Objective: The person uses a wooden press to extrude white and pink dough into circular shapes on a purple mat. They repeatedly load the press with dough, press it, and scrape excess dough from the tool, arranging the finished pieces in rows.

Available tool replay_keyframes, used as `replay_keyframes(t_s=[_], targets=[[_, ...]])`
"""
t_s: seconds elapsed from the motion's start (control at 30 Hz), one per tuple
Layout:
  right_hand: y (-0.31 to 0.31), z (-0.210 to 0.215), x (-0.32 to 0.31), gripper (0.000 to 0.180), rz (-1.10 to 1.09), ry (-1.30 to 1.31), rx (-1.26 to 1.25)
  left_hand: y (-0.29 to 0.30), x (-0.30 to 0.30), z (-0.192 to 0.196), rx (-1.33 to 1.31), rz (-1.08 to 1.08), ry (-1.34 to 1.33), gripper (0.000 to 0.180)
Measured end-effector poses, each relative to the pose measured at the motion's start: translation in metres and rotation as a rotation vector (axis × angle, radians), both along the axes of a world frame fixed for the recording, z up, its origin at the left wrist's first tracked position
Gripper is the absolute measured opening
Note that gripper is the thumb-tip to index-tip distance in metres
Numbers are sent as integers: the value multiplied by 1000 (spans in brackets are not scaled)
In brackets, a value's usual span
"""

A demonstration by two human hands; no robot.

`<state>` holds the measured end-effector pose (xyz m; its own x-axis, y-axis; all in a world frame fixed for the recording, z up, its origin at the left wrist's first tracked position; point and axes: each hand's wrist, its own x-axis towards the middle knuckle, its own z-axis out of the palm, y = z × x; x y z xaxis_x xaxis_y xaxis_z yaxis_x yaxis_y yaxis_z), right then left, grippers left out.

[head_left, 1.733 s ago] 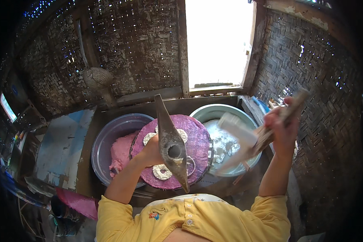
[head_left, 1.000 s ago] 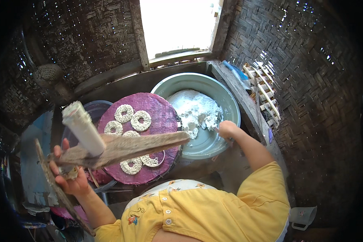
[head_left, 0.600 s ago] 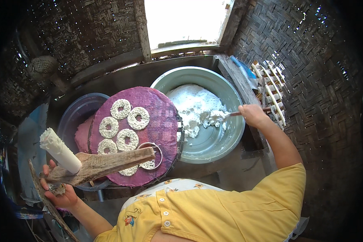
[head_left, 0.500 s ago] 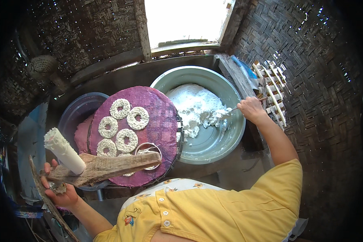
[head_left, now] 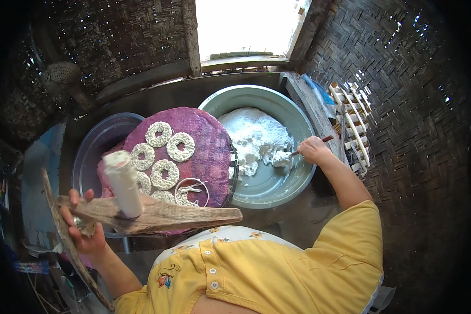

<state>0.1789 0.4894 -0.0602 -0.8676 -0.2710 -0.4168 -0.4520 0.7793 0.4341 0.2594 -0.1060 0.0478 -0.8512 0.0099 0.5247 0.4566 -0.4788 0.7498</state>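
My left hand (head_left: 83, 230) grips a wooden press (head_left: 157, 215) with a white cylinder (head_left: 123, 183) standing up from it, held low at the left over the near edge of a round purple cloth-covered tray (head_left: 209, 141). Several white lacy rings (head_left: 165, 154) lie on that tray, with a metal ring mould (head_left: 191, 192) beside them. My right hand (head_left: 313, 150) holds a thin stick-handled spoon (head_left: 311, 147) dipped into white dough (head_left: 256, 138) inside a large grey-green basin (head_left: 293, 118).
A purple plastic basin (head_left: 94, 146) sits under the tray at the left. Woven bamboo walls surround the spot, with a bright window opening (head_left: 246, 26) ahead. A wooden rack (head_left: 350, 125) stands at the right, and a blue sheet (head_left: 36, 172) at the far left.
My left hand swung the wooden press from the middle down to the lower left. My right hand moved from up at the right into the basin and took the spoon in the dough.
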Motion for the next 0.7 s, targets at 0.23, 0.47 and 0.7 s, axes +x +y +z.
replay_keyframes(t_s=[0.23, 0.47, 0.7], targets=[[-5, 81, 15, 33, -398, -147, -454, 25, -26, 8, 340, -623, -502, 34], [-14, 222, 56, 40, -442, -213, -1000, 146, -64, -13, -417, -430, -55, 44], [-90, 318, 78, 33, 123, 18, -694, 226, -57, 6, -996, -143, 325, 58]])
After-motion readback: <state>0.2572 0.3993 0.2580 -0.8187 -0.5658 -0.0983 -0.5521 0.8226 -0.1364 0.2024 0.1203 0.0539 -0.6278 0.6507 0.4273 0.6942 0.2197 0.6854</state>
